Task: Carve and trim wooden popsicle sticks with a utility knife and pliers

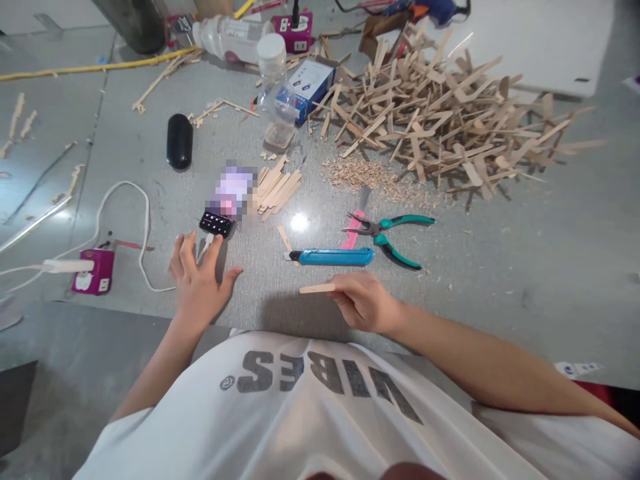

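Note:
My left hand [197, 280] has its fingers spread at the lower end of a phone [217, 220]. A white charging cable runs into the phone between those fingers, and part of its screen is blurred out. In my right hand [363, 300] a flat wooden craft stick [316, 289] is pinched, pointing left above the table. Just beyond it lies a blue utility knife [333, 257] with a little blade out. Long-nose pliers [383, 233] with green handles rest with their jaws over a pink-handled tool [353, 230]. A small stack of craft sticks [277, 187] lies beside the phone.
A large heap of craft sticks [440, 120] covers the back right, with wood crumbs [360, 173] before it. Further back are a clear bottle [277, 93], a blue box [313, 87] and a glue gun [440, 10]. A black case [179, 141] and purple power adapter [93, 272] sit left.

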`<state>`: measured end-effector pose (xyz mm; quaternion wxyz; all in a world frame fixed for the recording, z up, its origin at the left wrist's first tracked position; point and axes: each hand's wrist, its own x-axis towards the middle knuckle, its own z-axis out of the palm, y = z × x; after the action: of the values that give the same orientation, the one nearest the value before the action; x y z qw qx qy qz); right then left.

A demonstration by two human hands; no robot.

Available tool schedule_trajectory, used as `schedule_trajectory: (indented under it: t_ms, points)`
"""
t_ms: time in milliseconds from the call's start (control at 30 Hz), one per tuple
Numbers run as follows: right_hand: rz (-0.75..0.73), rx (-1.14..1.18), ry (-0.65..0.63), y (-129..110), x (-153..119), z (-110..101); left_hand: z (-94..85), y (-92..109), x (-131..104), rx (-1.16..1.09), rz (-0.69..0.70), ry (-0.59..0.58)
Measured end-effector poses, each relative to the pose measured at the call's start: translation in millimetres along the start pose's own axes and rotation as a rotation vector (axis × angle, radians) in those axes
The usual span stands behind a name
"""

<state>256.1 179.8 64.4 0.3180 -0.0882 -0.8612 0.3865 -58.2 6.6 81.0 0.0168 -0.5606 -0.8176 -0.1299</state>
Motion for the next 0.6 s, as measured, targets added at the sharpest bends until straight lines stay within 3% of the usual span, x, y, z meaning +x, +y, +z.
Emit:
schedule_trajectory:
  t_ms: [133, 267, 433, 600]
  points:
    - [-0.013, -0.018, -0.034, 1.1, -1.3, 1.8, 0.3, -8.3, -6.5, -0.036, -0.15, -0.114]
    - [-0.03, -0.049, -0.038, 1.6, -2.4, 4.2, -0.8, -6.2, -1.3, -0.068, -0.201, -0.18]
    - [-0.053, -0.062, -0.024, 1.0, -0.6, 5.6, -5.0, -3.1, 10.2, -0.089, -0.218, -0.185]
    - [-0.03, -0.103, -0.034, 3.1, -3.6, 4.6, -15.2, -5.8, 25.7, -0.05, -0.346, -0.2]
